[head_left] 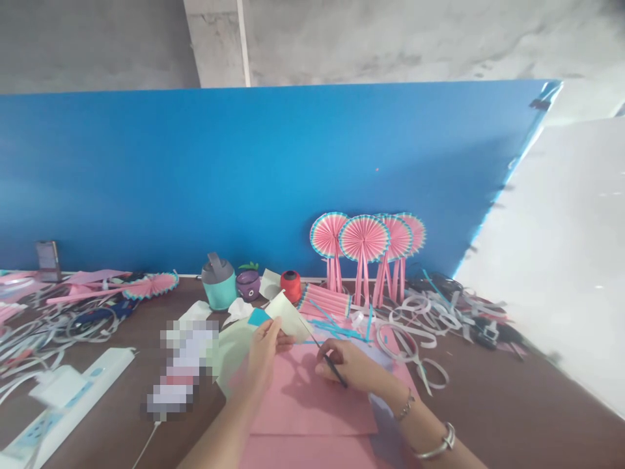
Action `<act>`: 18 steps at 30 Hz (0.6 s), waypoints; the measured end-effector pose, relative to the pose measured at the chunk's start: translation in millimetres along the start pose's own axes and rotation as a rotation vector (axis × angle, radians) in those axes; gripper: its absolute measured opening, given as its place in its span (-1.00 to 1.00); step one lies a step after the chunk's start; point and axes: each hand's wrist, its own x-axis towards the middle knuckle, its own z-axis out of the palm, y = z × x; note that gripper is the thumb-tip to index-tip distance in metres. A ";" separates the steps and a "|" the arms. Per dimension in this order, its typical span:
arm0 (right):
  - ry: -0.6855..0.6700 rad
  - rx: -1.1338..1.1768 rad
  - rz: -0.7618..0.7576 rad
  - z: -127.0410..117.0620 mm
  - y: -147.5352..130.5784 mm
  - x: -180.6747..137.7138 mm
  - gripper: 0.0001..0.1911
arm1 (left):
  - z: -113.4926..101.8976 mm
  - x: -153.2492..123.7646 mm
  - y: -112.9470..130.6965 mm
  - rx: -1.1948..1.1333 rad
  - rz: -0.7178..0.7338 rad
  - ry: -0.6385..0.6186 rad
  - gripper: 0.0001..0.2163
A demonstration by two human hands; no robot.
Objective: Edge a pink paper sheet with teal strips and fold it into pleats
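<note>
One pale cream paper sheet [289, 316], head view — pinched between closed fingers of the left hand [264, 345], above flat pink paper [312, 413]. One slim black-handled tool [335, 373] — gripped in the curled right hand [349, 366], tip near the sheet. Four round pleated pink paper fans [364, 239], upright behind.

1 teal cup [221, 291] beside 1 purple pot [248, 286].
</note>
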 end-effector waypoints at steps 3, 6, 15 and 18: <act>0.006 -0.013 -0.003 -1.2 -4.3 -1.7 -0.70 | -0.2 0.3 1.2 0.031 -0.017 0.025 -0.60; 0.004 -0.011 0.012 -1.8 -9.2 -3.9 -0.74 | -0.5 0.0 2.2 0.053 -0.018 0.033 -0.60; 0.031 -0.044 0.024 -2.7 -10.5 -3.4 -0.80 | -1.5 1.5 1.8 0.065 -0.025 0.019 -0.60; 0.028 -0.027 0.023 -2.5 -8.5 -2.9 -0.79 | -1.8 1.3 1.4 0.072 -0.021 0.009 -0.62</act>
